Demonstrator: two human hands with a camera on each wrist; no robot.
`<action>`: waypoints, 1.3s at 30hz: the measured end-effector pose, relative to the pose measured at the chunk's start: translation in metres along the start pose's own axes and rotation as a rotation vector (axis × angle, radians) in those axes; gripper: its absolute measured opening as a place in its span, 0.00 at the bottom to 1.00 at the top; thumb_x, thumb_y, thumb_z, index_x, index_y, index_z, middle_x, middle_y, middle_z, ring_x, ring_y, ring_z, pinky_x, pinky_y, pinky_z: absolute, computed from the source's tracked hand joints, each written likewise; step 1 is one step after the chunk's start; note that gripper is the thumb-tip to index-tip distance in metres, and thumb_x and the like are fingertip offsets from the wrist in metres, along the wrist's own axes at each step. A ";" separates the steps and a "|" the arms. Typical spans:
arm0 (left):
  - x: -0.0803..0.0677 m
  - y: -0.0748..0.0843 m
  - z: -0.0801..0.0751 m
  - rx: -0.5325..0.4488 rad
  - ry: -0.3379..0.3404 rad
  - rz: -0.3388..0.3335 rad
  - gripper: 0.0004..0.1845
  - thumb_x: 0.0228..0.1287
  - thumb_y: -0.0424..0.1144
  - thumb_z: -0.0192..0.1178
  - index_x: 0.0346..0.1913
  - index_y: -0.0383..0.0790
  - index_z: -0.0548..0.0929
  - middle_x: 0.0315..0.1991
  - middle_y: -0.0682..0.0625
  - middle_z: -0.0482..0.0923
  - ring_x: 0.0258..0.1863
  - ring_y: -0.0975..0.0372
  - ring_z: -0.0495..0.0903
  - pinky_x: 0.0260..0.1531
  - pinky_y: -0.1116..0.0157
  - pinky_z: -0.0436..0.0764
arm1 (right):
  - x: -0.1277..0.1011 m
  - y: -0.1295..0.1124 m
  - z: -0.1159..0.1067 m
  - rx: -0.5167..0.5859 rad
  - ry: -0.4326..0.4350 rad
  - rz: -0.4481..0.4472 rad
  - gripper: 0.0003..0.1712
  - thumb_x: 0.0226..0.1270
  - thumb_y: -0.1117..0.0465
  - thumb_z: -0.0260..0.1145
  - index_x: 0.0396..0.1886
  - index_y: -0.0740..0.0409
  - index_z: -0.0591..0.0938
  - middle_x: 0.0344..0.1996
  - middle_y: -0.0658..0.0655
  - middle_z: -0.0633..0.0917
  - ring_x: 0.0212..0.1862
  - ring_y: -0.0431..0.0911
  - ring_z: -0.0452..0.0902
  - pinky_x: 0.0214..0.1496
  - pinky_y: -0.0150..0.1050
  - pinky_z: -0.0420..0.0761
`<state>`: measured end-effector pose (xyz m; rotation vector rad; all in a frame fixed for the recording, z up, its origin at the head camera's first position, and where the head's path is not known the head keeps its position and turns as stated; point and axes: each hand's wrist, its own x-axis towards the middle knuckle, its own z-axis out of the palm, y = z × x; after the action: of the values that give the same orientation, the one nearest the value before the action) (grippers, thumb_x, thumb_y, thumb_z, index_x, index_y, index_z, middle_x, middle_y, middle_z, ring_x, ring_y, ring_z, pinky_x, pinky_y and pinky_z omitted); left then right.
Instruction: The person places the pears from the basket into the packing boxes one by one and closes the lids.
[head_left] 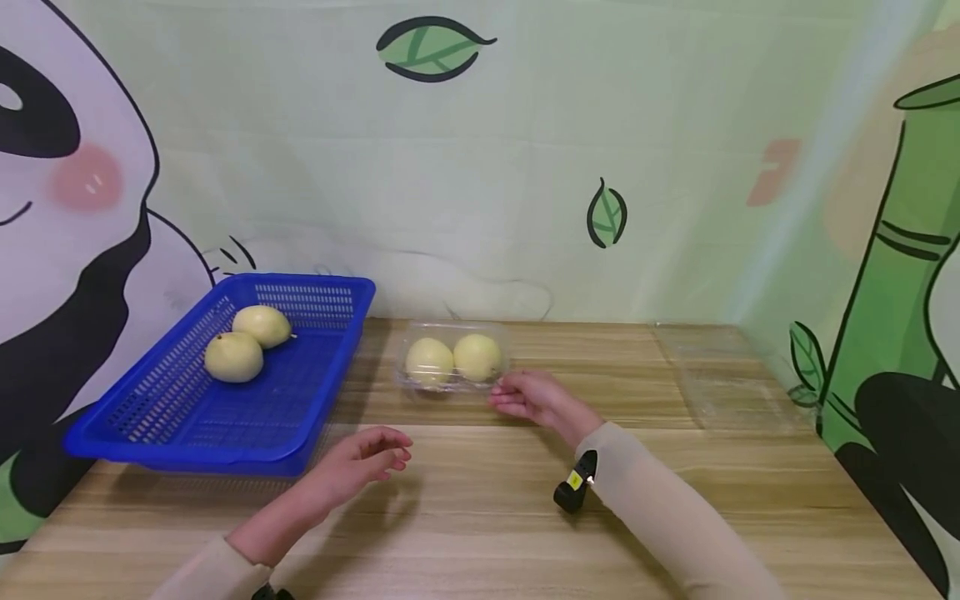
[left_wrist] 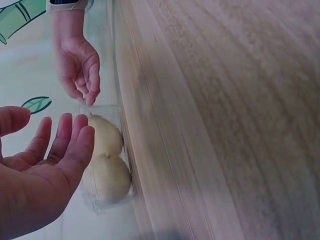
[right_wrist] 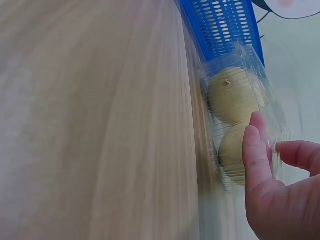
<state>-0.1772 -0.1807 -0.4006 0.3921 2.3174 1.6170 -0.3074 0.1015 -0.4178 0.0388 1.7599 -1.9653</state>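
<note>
Near the counter's [head_left: 480, 500] back edge, the right hand [head_left: 534, 398] pinches the clear pear box [head_left: 452, 360]; the left hand [head_left: 358, 463] hovers open, holding nothing.

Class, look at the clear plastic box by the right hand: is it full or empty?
Full: the clear plastic box holds two yellow pears, side by side, filling it.

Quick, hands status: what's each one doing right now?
Left hand: open, fingers relaxed, holding nothing.
Right hand: fingers touch the clear box; grip cannot be told.
</note>
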 end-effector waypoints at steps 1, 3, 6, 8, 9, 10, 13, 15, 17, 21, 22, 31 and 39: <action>0.000 0.000 0.000 0.002 -0.004 0.001 0.20 0.75 0.32 0.52 0.60 0.18 0.72 0.51 0.28 0.80 0.48 0.61 0.82 0.45 0.66 0.82 | 0.001 0.000 0.001 0.002 0.001 0.003 0.08 0.78 0.69 0.50 0.41 0.65 0.76 0.27 0.51 0.85 0.31 0.39 0.86 0.40 0.29 0.88; -0.001 0.000 0.000 0.005 -0.009 -0.001 0.19 0.75 0.32 0.51 0.60 0.18 0.72 0.51 0.28 0.80 0.48 0.61 0.82 0.46 0.66 0.82 | 0.004 -0.001 0.003 0.000 0.005 0.010 0.08 0.78 0.69 0.50 0.42 0.65 0.76 0.28 0.51 0.85 0.31 0.39 0.86 0.41 0.29 0.88; -0.001 0.001 0.000 0.011 -0.013 0.002 0.19 0.75 0.32 0.52 0.60 0.18 0.73 0.51 0.28 0.80 0.49 0.59 0.82 0.46 0.65 0.82 | 0.009 -0.002 0.005 -0.004 0.012 0.015 0.09 0.78 0.69 0.50 0.43 0.66 0.77 0.28 0.52 0.85 0.32 0.39 0.86 0.43 0.30 0.88; -0.001 0.001 0.001 0.017 -0.014 0.006 0.19 0.75 0.32 0.52 0.60 0.18 0.73 0.51 0.27 0.80 0.50 0.58 0.83 0.47 0.65 0.82 | 0.013 -0.002 0.005 -0.006 0.016 0.024 0.09 0.78 0.69 0.51 0.42 0.66 0.77 0.27 0.52 0.86 0.32 0.40 0.86 0.44 0.30 0.89; -0.001 0.001 0.001 0.021 -0.014 0.007 0.19 0.75 0.32 0.52 0.60 0.18 0.73 0.51 0.27 0.80 0.50 0.57 0.83 0.47 0.64 0.82 | 0.015 -0.002 0.005 -0.005 0.018 0.026 0.09 0.78 0.69 0.51 0.42 0.66 0.78 0.27 0.52 0.86 0.32 0.40 0.86 0.44 0.31 0.89; -0.001 0.001 0.001 0.026 -0.012 0.010 0.19 0.75 0.32 0.53 0.60 0.18 0.73 0.51 0.27 0.80 0.50 0.57 0.83 0.47 0.64 0.83 | 0.016 -0.003 0.006 -0.004 0.018 0.024 0.09 0.78 0.69 0.51 0.41 0.66 0.78 0.27 0.52 0.86 0.32 0.40 0.86 0.44 0.31 0.89; -0.002 0.002 0.001 0.043 -0.010 0.012 0.20 0.74 0.33 0.53 0.60 0.19 0.74 0.51 0.28 0.81 0.49 0.58 0.83 0.47 0.63 0.82 | 0.021 -0.004 0.009 -0.002 0.019 0.024 0.08 0.78 0.70 0.51 0.40 0.64 0.77 0.26 0.52 0.86 0.31 0.39 0.86 0.42 0.30 0.88; -0.002 0.002 0.001 0.051 -0.007 0.008 0.20 0.74 0.33 0.53 0.60 0.19 0.74 0.51 0.28 0.82 0.49 0.59 0.83 0.47 0.64 0.82 | 0.024 -0.005 0.011 -0.002 0.020 0.020 0.08 0.78 0.70 0.51 0.41 0.65 0.77 0.26 0.52 0.85 0.31 0.39 0.86 0.41 0.30 0.88; -0.002 0.001 0.001 0.058 -0.008 0.011 0.20 0.74 0.33 0.53 0.59 0.19 0.75 0.51 0.28 0.82 0.48 0.60 0.83 0.47 0.64 0.82 | 0.027 -0.006 0.014 -0.002 0.031 0.019 0.08 0.78 0.69 0.51 0.41 0.65 0.77 0.26 0.52 0.85 0.31 0.39 0.85 0.41 0.29 0.88; -0.003 0.000 0.001 0.064 -0.007 0.019 0.19 0.74 0.33 0.54 0.59 0.19 0.75 0.50 0.28 0.82 0.47 0.60 0.83 0.46 0.65 0.82 | 0.034 -0.007 0.019 0.005 0.055 0.014 0.08 0.78 0.69 0.52 0.44 0.67 0.77 0.27 0.53 0.85 0.30 0.39 0.85 0.41 0.31 0.89; -0.004 -0.001 0.001 0.065 -0.006 0.020 0.19 0.74 0.33 0.54 0.59 0.19 0.75 0.50 0.28 0.83 0.47 0.60 0.83 0.45 0.65 0.82 | 0.035 -0.007 0.021 0.005 0.060 0.014 0.08 0.78 0.69 0.52 0.45 0.68 0.77 0.27 0.53 0.85 0.30 0.39 0.85 0.42 0.31 0.89; -0.004 -0.002 0.000 0.076 0.004 0.026 0.19 0.73 0.32 0.54 0.58 0.19 0.76 0.50 0.28 0.83 0.48 0.57 0.84 0.44 0.66 0.82 | 0.046 -0.012 0.030 0.005 0.104 0.013 0.13 0.77 0.70 0.55 0.54 0.73 0.76 0.31 0.57 0.86 0.30 0.41 0.86 0.47 0.35 0.89; -0.005 -0.003 -0.002 0.072 0.000 0.018 0.19 0.73 0.33 0.53 0.58 0.20 0.75 0.50 0.29 0.83 0.49 0.56 0.84 0.44 0.66 0.83 | 0.054 -0.016 0.039 0.005 0.135 0.015 0.07 0.77 0.70 0.54 0.46 0.68 0.78 0.29 0.55 0.84 0.28 0.41 0.85 0.46 0.35 0.90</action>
<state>-0.1733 -0.1856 -0.4028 0.4295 2.3835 1.5452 -0.3487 0.0474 -0.4153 0.1904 1.8337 -1.9970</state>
